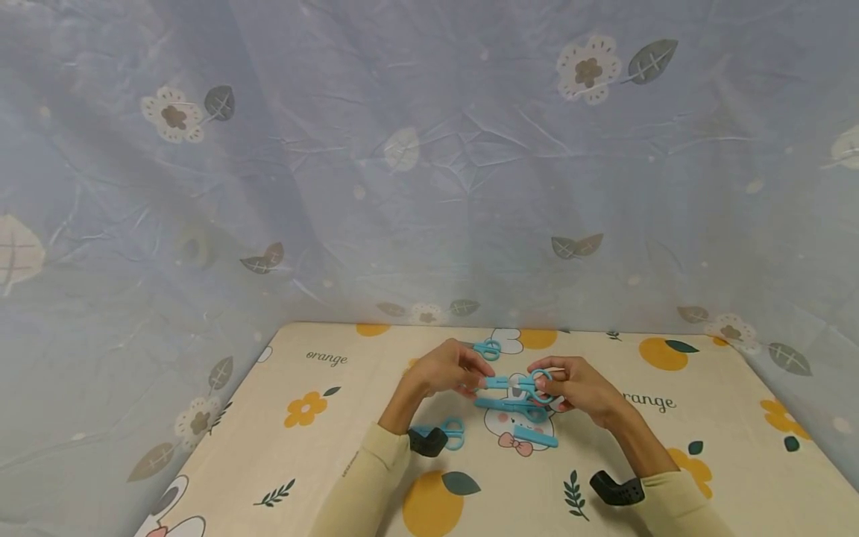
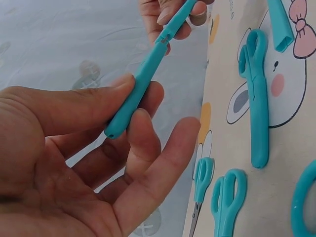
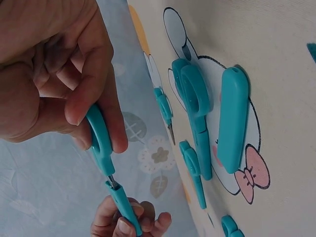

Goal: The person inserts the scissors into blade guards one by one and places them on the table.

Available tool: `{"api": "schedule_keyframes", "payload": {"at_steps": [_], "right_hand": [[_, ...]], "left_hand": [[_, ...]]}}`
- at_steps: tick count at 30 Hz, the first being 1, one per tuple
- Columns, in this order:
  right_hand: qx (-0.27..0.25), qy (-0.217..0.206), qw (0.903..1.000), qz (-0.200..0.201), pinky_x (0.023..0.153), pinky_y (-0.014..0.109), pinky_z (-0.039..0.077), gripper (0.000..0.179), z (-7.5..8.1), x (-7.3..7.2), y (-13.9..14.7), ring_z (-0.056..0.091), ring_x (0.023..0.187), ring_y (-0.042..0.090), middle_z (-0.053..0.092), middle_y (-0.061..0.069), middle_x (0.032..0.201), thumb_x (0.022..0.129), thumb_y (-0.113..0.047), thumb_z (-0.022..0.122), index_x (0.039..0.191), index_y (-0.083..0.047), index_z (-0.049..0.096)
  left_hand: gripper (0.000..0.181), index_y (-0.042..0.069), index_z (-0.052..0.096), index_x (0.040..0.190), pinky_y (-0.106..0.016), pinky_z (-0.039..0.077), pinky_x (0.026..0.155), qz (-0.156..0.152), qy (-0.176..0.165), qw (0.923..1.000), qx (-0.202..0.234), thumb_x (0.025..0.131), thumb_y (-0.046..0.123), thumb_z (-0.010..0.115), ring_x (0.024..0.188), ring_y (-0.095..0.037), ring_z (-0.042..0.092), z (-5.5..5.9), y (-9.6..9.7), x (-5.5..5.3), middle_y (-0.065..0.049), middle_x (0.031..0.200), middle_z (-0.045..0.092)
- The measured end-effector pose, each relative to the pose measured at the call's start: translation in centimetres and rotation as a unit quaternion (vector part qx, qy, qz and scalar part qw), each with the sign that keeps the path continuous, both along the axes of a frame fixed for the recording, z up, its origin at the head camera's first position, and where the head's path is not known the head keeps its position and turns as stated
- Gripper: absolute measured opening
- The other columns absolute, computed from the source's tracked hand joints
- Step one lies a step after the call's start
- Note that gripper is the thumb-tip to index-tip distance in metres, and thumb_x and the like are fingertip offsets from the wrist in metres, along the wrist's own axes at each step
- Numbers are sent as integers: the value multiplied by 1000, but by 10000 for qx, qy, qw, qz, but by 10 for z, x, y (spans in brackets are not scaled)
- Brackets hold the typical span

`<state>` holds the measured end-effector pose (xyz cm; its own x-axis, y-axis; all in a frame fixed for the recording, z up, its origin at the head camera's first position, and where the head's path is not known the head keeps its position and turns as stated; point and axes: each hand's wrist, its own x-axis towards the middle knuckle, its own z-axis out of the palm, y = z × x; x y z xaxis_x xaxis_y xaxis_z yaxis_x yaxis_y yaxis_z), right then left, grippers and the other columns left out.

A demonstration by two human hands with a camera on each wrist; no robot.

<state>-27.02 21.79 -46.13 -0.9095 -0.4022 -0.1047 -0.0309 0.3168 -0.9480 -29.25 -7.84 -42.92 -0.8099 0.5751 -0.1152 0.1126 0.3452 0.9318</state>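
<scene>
My left hand (image 1: 451,369) pinches a turquoise blade cover (image 2: 140,89) between thumb and fingers. My right hand (image 1: 577,384) grips the turquoise handles of a pair of scissors (image 3: 101,140), held in the air. The cover sits over most of the blades, and a short bit of metal shows between it and the handles. Below the hands, covered scissors (image 1: 510,406) lie on the cloth, with a loose blade cover (image 1: 535,437) on the near side of them.
Scissors with bare metal blades (image 2: 202,182) lie farther back, past the left hand. Another turquoise pair of scissors (image 1: 453,432) lies beside the left forearm, partly hidden by it. A printed cloth (image 1: 362,462) covers the table, and a patterned curtain (image 1: 429,186) hangs behind.
</scene>
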Motion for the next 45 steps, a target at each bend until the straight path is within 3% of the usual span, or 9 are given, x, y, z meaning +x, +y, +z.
{"api": "schedule_keyframes", "payload": {"at_steps": [4,10,17,26,31,40,45], "right_hand": [[26,5,10000,-14,60,27,55,40,1,0,-2,64,79,17,74,-1,88,105,-18,70,139,3,64],[54,162,9997,-152,58,27,52,38,0,3,-7,63,81,17,73,3,90,106,-15,69,138,4,63],[-9,311,9991,-277,57,28,50,37,-1,8,-9,62,82,19,72,6,90,106,-13,68,139,4,62],[-165,-25,9994,-295,55,25,47,42,1,11,-9,58,71,13,70,1,83,108,-13,66,143,9,58],[-126,41,9996,-262,56,26,48,41,3,10,-12,60,75,15,72,2,84,108,-13,66,142,8,59],[86,405,9982,-438,57,32,52,34,6,7,-18,66,81,24,76,6,89,107,-13,67,137,2,64],[153,220,9987,-435,57,31,50,33,6,9,-17,62,78,22,72,3,83,106,-11,67,136,2,65]], "left_hand": [[17,-6,80,114,-41,68,77,16,71,10000,-16,97,-4,73,79,-26,77,-1,0,0,-18,106,79],[22,-13,75,119,-43,68,79,1,-180,9997,139,98,-6,70,103,-48,75,-3,0,-1,-24,111,77],[19,-9,78,113,-44,68,78,124,-342,9990,249,96,-9,69,111,-56,70,-4,4,-1,-12,100,77],[13,-5,82,105,-39,68,75,256,36,9997,18,95,-7,74,93,-47,77,0,11,3,-12,94,80],[13,-5,82,104,-40,68,76,341,-29,9994,36,94,-7,75,88,-39,78,1,10,3,-11,94,80],[15,-5,82,107,-39,68,76,431,-31,9990,60,96,-6,73,101,-50,75,2,10,2,-14,100,79],[13,-5,82,105,-40,67,78,419,313,9986,-110,93,-5,77,81,-26,76,-2,14,3,-14,99,81]]}}
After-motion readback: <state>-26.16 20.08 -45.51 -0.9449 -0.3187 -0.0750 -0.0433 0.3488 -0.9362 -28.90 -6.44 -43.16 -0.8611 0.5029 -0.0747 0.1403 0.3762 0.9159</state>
